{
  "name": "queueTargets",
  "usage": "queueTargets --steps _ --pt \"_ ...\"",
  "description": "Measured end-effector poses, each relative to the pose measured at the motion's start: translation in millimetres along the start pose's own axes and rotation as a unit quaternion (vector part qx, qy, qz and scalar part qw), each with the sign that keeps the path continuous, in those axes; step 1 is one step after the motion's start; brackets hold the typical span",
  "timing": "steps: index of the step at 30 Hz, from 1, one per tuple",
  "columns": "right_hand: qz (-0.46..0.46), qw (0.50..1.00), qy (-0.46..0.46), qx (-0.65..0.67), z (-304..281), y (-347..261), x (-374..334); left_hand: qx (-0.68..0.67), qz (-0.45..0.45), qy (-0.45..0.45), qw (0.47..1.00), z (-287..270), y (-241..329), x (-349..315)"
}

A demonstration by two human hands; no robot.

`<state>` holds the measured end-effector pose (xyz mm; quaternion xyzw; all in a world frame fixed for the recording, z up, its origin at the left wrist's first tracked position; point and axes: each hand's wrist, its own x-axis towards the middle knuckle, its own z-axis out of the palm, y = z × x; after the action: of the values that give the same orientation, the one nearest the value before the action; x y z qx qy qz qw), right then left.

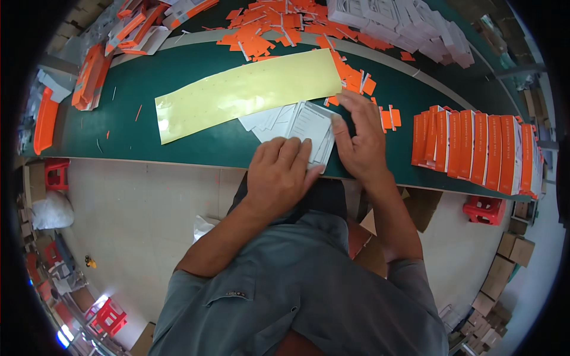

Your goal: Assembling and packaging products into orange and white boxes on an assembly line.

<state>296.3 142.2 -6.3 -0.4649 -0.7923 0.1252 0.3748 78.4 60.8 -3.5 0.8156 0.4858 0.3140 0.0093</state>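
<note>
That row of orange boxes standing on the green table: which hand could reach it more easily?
Probably the right hand. The orange boxes stand on its side of the green table, with nothing between. The left hand rests flat on the white card, farther away, and would have to cross over the right.

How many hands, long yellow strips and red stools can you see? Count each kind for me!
Hands: 2, left hand and right hand, both on the white flat card
Long yellow strip: 1
Red stools: 3
Total: 6
</note>
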Motion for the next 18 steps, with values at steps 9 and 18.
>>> queueTargets --steps 9,18 --pt "-0.213 0.953 -0.206 -0.068 -0.2 -11.9 18.9 0.131 -0.049 0.105 0.985 -32.5 -146.3 64.9" --pt "-0.096 0.968 -0.197 -0.123 -22.2 -13.6 -12.0 0.334 -0.128 -0.009 0.934 -17.6 -385.3 187.3"
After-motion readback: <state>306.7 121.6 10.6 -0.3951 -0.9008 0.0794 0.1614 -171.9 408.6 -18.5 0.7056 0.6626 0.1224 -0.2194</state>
